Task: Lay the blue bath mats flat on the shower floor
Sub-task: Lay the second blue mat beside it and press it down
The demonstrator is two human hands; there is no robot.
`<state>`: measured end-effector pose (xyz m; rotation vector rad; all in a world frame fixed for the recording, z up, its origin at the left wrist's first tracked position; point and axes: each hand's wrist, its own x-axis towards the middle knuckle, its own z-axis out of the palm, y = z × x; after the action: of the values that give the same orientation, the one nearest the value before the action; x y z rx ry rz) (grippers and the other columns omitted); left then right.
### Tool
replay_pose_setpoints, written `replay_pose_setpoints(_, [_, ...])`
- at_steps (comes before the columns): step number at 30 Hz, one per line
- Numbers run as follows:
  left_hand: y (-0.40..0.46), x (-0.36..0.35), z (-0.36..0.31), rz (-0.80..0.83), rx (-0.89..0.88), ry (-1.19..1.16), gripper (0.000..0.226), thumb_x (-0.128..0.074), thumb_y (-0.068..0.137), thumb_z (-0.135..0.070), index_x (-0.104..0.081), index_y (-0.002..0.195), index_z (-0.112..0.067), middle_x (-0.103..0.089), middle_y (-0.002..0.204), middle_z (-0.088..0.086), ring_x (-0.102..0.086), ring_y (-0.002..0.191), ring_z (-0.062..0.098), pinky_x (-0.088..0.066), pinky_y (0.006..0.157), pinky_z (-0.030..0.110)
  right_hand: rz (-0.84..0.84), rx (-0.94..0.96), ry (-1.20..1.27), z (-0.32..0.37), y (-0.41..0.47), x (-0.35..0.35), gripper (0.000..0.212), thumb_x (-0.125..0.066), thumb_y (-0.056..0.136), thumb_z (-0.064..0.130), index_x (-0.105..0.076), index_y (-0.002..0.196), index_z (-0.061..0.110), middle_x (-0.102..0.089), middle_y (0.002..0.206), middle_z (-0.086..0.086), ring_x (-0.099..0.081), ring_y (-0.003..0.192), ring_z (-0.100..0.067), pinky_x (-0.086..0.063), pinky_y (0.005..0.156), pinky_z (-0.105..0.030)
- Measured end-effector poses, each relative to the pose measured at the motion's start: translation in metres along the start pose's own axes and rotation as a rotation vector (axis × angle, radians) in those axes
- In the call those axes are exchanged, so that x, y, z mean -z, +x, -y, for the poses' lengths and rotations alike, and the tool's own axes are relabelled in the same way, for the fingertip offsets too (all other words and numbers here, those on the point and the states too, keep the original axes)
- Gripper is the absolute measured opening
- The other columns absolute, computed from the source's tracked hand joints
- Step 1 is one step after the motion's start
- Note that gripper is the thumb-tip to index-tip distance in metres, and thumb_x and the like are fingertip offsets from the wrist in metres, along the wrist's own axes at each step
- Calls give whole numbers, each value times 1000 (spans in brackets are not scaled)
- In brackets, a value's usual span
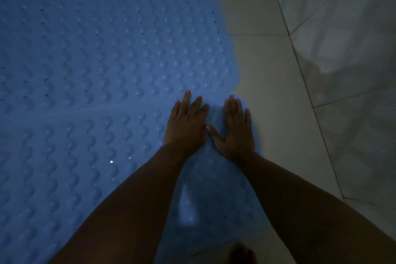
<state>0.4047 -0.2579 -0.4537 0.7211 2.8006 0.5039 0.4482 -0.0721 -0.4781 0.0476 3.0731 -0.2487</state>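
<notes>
Two blue bath mats with raised bumps lie side by side on the pale tiled shower floor. The far mat fills the upper left. The near mat fills the lower left and runs under my arms. Their edges meet along a seam just ahead of my fingers. My left hand presses palm-down with fingers spread on the near mat beside the seam. Flat on the same mat's right corner rests my right hand, fingers apart, thumb touching the left hand. Neither hand holds anything.
A white tiled wall rises on the right and meets the floor along a diagonal line. A strip of bare floor tile runs between the mats and that wall. My foot shows dimly at the bottom edge. The light is low.
</notes>
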Motion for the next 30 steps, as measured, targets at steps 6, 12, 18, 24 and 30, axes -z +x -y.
replay_pose_setpoints(6, [-5, 19, -1, -80, 14, -10, 61, -41, 89, -33, -54, 144, -11, -43, 157, 14, -22, 153, 42, -31, 119, 59, 423, -16, 167, -8, 22, 45, 95, -39, 95, 68, 4, 161, 15, 14, 168, -4, 15, 155, -19, 5, 126, -49])
replay_pose_setpoints(12, [-11, 34, -6, -94, 37, 4, 60, -49, 92, -30, -46, 151, -14, -35, 163, 11, -12, 156, 38, -24, 123, 55, 313, -63, 93, -1, 14, 80, 70, -44, 102, 51, -27, 157, 12, -22, 166, -11, -15, 155, -28, -19, 125, -42])
replay_pose_setpoints(18, [-22, 17, 0, -153, 27, -14, 63, -31, 90, -37, -58, 140, -12, -49, 154, 12, -26, 152, 40, -35, 116, 58, 197, -54, 37, 2, -49, 22, 96, -27, 93, 77, 0, 161, 15, 14, 168, -8, 16, 155, -24, 0, 126, -50])
replay_pose_setpoints(24, [-25, -7, 6, -207, 29, 57, 55, -33, 102, -43, -58, 141, -14, -49, 154, 9, -22, 153, 39, -24, 119, 62, 45, -93, -20, 7, -51, 4, 100, -33, 91, 76, -3, 161, 11, 4, 170, -8, 10, 156, -23, -4, 126, -52])
replay_pose_setpoints(30, [-25, -13, 3, -166, 39, 115, 56, -31, 103, -44, -54, 146, -16, -43, 159, 7, -14, 156, 38, -15, 120, 67, 105, -92, -29, 7, -47, 5, 102, -22, 89, 80, -1, 161, 11, 7, 169, -8, 11, 156, -24, 1, 126, -50])
